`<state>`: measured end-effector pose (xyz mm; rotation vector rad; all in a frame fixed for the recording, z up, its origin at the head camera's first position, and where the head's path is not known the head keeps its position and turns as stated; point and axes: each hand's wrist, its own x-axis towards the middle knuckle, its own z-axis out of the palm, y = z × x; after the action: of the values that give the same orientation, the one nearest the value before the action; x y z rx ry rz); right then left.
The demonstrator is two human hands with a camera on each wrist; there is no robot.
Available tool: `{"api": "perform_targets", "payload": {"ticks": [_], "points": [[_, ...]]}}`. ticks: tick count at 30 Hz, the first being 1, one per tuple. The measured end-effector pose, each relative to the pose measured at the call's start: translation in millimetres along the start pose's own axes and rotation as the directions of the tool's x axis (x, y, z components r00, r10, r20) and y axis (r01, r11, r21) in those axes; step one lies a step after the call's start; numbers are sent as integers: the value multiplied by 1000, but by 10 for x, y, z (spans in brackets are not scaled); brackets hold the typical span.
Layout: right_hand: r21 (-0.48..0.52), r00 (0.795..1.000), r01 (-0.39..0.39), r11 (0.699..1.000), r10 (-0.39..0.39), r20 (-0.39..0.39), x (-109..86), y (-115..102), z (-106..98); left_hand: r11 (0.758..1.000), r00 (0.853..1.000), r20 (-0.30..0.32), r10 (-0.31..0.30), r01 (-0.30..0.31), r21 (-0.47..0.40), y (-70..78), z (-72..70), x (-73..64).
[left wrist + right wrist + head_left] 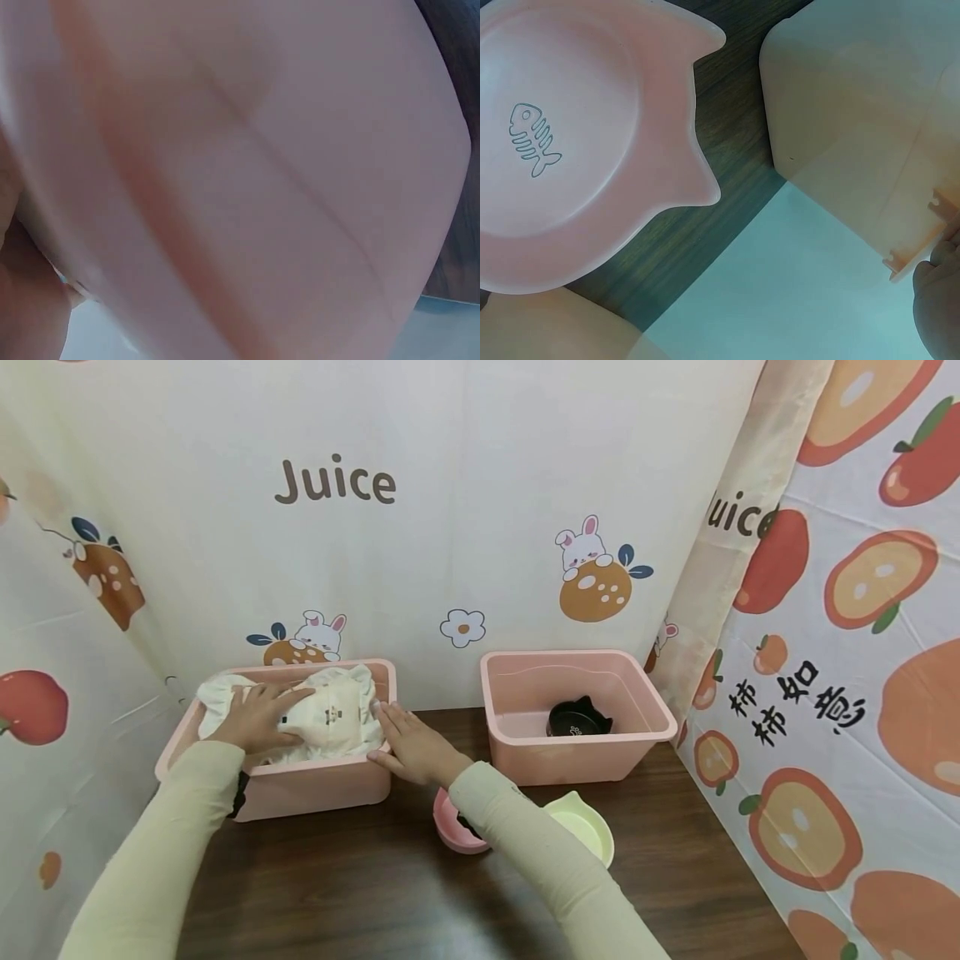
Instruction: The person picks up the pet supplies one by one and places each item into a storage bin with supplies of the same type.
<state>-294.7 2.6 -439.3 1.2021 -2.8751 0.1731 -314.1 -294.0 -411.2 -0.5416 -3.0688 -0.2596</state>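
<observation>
A cream ruffled cloth piece (333, 714) with small printed figures lies in the left pink bin (315, 789). My left hand (262, 718) rests on it with fingers spread; whether they press into the fabric I cannot tell. At that bin's right rim is my right hand (416, 747), its fingers straight and touching the edge. The left wrist view is mostly a blurred bin wall (315, 150), with part of the left hand (34, 292) at its edge. In the right wrist view, the right hand (941, 292) shows by the bin's rim.
Beneath my right forearm sits a pink cat-eared bowl (570, 112) with a fishbone print. A pale green bowl (585, 827) is partly covered by my sleeve. The right pink bin (577, 764) holds a black cat-eared bowl (577, 718). Printed curtains (450, 527) surround the brown tabletop (337, 893).
</observation>
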Motion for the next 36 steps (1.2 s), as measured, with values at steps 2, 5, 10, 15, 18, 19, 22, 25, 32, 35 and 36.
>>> {"api": "perform_targets", "payload": {"ticks": [2,5,10,15,18,19,22,25,32,35,36], "points": [[0,1000,4,1000,-4,-6,0,2,6,1000,1000,19,-10,10,-11,1,35,6],[0,1000,3,1000,-3,-6,0,6,15,998,998,55,-29,31,-48,1,88,21],[2,1000,-7,1000,7,4,7,7,25,995,994,112,-22,33,-97,-7,159,26],[8,1000,-7,1000,7,2,10,10,31,993,985,174,-11,31,-114,31,188,-12],[11,1000,-7,1000,7,3,17,14,38,992,978,205,-25,50,-120,68,194,-21],[10,1000,-8,1000,8,4,19,16,40,991,977,212,-33,59,-120,75,200,-17],[-1,1000,-9,1000,9,3,27,21,53,988,969,242,-58,90,-124,91,212,-9],[-5,1000,-4,1000,4,-2,31,28,61,985,963,261,-70,108,-136,98,221,-4],[6,1000,-2,1000,2,-8,28,25,61,978,950,292,-114,158,-132,113,241,26],[7,1000,-6,1000,6,-5,27,20,55,971,942,301,-150,197,-134,119,269,48],[8,1000,-5,1000,5,-5,29,19,55,970,940,301,-160,207,-131,118,281,54]]}}
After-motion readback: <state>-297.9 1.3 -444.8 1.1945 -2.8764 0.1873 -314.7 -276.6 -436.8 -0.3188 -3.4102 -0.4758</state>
